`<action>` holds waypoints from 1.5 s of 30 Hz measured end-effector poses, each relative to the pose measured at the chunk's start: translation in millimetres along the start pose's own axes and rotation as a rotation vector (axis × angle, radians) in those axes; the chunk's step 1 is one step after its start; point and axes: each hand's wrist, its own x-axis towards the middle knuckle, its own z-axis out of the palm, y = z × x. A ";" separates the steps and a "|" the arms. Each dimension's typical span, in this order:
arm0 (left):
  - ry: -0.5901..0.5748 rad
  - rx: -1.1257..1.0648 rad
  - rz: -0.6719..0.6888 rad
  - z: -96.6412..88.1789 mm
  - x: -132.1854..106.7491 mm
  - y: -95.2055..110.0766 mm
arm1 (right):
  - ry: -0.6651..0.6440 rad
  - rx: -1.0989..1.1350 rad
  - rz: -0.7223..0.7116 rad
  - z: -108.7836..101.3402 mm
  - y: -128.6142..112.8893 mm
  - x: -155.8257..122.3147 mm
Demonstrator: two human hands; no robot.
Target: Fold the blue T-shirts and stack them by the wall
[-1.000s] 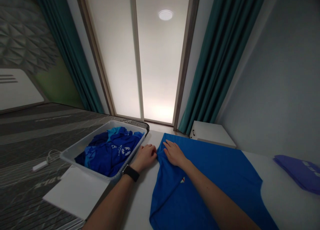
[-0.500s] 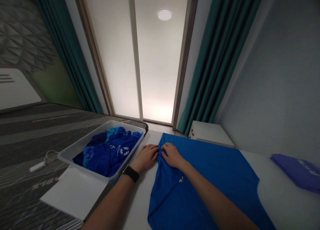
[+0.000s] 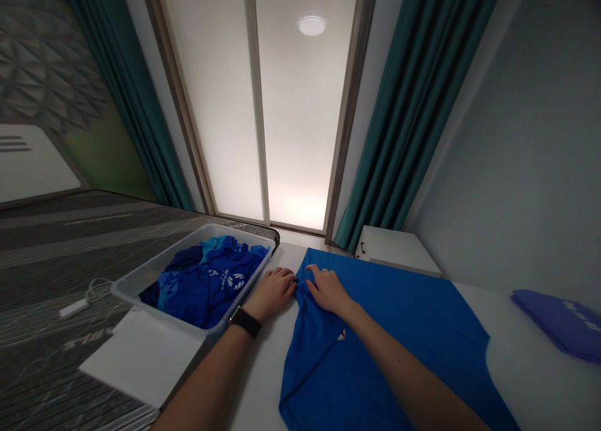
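Observation:
A blue T-shirt point(image 3: 399, 306) with a small emblem on its chest lies spread on a white table. My left hand point(image 3: 277, 290), with a black band on the wrist, is at the shirt's left edge. Its fingertips are closed on the cloth there. My right hand point(image 3: 327, 288) rests over the shirt just beside it, thumb and index finger apart, holding nothing. Along the left side the fabric is creased, with a fold running diagonally below the hands.
To the left, a clear plastic bin point(image 3: 164, 256) holds crumpled blue garments point(image 3: 201, 293). A white board point(image 3: 141, 356) lies in front of it, and a white power strip point(image 3: 74, 308) is farther left. A folded purple garment point(image 3: 558, 324) lies at right. Behind stands a white cabinet point(image 3: 397, 248).
My right hand's fingers have lifted and spread, moving slightly right, away from the pinched edge. My left hand has stayed at the shirt's edge.

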 end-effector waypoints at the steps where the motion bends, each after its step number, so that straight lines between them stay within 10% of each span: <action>1: 0.002 -0.005 -0.001 0.4 0.2 -0.8 | -0.023 -0.047 0.010 -3.1 1.6 -3.0; 17: 0.060 -0.133 -0.027 13.9 7.7 -9.4 | -0.093 0.048 0.172 -34.6 42.4 -93.9; 45: 0.069 -0.397 -0.024 26.7 13.0 -10.5 | 0.133 0.157 0.079 -29.0 30.3 -113.0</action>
